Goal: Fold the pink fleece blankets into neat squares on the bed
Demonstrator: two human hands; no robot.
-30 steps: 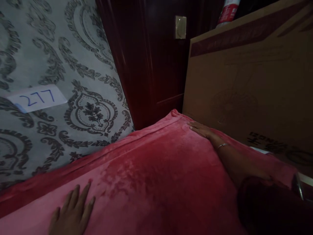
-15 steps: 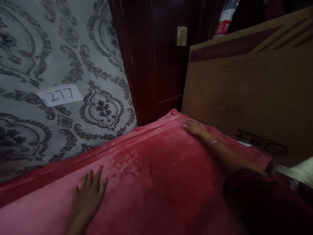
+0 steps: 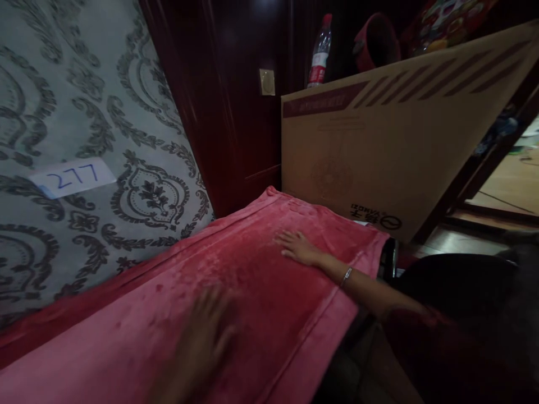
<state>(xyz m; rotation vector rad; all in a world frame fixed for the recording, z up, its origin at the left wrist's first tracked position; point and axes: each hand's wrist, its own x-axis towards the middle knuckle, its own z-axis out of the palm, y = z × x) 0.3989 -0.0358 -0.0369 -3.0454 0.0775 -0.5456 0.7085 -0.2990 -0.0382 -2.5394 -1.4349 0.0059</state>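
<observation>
Head view: your right hand has drawn back from the cloth's far corner to 5 o'clock, fingers slightly spread on it, gripping nothing; that corner seems left unheld. Your left hand, blurred at 7, has shifted inward, thumb apart; whether it touches is unclear. The cloth spreads from centre past 6. At 2 stands the box, contents hidden; above its edge, toward 1, show a bottle and a hollow red tub, contents unclear.
</observation>
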